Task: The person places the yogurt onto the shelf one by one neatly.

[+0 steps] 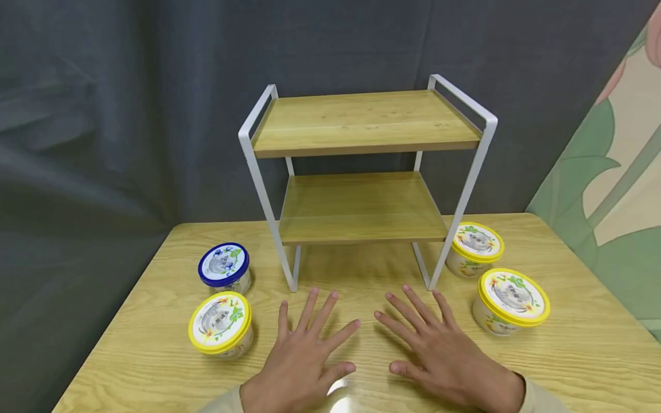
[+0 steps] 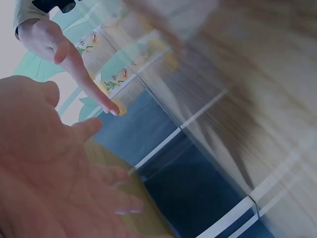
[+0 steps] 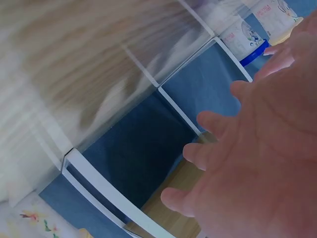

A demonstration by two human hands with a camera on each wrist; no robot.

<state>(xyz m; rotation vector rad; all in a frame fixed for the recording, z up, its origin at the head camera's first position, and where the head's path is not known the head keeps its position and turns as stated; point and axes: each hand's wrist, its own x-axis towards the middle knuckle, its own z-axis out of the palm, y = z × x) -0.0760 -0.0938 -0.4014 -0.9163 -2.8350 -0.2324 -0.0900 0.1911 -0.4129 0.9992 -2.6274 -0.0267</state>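
Note:
In the head view my left hand (image 1: 302, 358) and right hand (image 1: 446, 355) are spread above the table, palms down, fingers pointing at the rack, holding nothing. A two-tier wooden rack (image 1: 361, 206) with a white frame stands beyond them. Left of my left hand are a yellow-lidded tub (image 1: 220, 322) and, behind it, a blue-lidded tub (image 1: 224, 264). Right of my right hand sits a yellow-lidded tub (image 1: 513, 297); another yellow-lidded tub (image 1: 476, 242) stands behind it, beside the rack's right leg. Each wrist view shows its palm, the left (image 2: 54, 168) and the right (image 3: 262, 144).
The light wood table (image 1: 144, 344) reaches back to a dark grey curtain (image 1: 335, 46). A wall with painted leaves (image 1: 594, 172) rises at the right. Both shelves of the rack are bare.

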